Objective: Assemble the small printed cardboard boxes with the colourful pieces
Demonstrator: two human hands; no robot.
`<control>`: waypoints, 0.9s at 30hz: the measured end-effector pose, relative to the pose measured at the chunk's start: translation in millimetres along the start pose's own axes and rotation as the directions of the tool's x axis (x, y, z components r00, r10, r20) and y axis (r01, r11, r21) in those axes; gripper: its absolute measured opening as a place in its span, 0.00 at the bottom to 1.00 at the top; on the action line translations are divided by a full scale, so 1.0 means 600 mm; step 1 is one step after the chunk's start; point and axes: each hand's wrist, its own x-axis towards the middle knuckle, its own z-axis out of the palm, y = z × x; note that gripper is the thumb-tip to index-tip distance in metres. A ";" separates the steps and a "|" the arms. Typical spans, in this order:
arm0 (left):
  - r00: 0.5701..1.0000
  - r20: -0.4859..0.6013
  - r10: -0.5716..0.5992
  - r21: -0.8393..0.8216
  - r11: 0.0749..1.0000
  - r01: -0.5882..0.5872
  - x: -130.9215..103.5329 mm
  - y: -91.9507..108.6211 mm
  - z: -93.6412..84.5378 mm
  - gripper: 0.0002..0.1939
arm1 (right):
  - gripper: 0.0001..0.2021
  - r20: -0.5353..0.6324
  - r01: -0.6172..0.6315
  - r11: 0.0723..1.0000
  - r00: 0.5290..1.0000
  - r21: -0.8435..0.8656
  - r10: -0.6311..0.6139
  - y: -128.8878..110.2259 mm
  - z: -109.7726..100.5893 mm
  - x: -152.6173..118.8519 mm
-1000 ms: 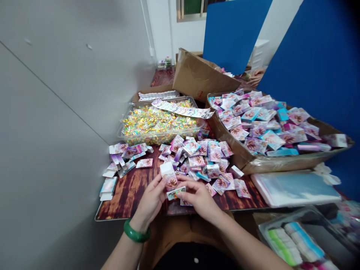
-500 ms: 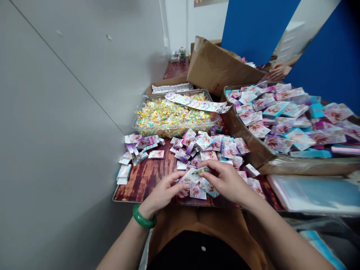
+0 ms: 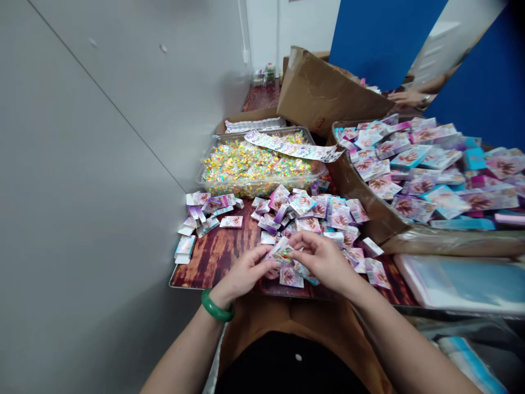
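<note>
Above the near edge of the table, my left hand (image 3: 245, 274) grips a small printed carton (image 3: 279, 247) with a white flap up. My right hand (image 3: 325, 261) pinches a small packet of coloured beads (image 3: 286, 254) at the carton's opening. How far the packet sits inside is hidden by my fingers. Beneath and beyond both hands lies a heap of small printed cartons (image 3: 308, 224). A clear plastic tub (image 3: 262, 184) behind the heap holds many bead packets (image 3: 238, 164), and a printed sticker strip (image 3: 287, 146) lies across it.
More small cartons (image 3: 211, 205) lie at the table's left, by a grey wall (image 3: 102, 219). To the right stands a cardboard box (image 3: 361, 205) full of larger printed boxes, with clear plastic bags (image 3: 463, 279) in front. Another person's hand (image 3: 410, 98) shows behind.
The bead packet has moved left and lower, closer against the carton. My hands are nearer each other. The whole view has shifted slightly.
</note>
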 end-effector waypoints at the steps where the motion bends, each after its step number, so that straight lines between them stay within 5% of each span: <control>1: 1.000 -0.001 0.001 0.002 1.000 -0.001 0.002 -0.004 0.001 0.16 | 0.04 0.006 0.011 1.000 1.000 -0.025 -0.011 0.000 0.001 0.001; 6: 0.996 -0.068 0.059 0.026 0.998 -0.058 0.011 -0.013 0.005 0.18 | 0.08 -0.097 0.113 0.961 0.985 -0.252 -0.141 -0.004 0.009 0.004; 11: 0.995 -0.077 0.066 -0.009 0.998 -0.067 0.015 -0.019 0.006 0.18 | 0.09 -0.105 0.093 0.971 0.987 -0.221 -0.119 -0.003 0.007 0.005; 16: 0.995 -0.078 0.068 -0.063 0.995 -0.073 0.016 -0.021 0.007 0.18 | 0.09 -0.145 0.196 0.939 0.959 -0.281 -0.244 -0.011 0.001 0.001; 22: 0.996 -0.087 -0.001 -0.169 0.985 -0.014 0.014 -0.017 0.015 0.19 | 0.13 0.042 0.315 0.813 0.940 -0.490 -0.339 -0.016 0.008 -0.004; 27: 0.993 -0.117 0.002 -0.293 0.955 -0.037 0.014 -0.025 0.016 0.17 | 0.12 0.118 0.388 0.813 0.919 -0.435 -0.376 -0.024 0.012 -0.009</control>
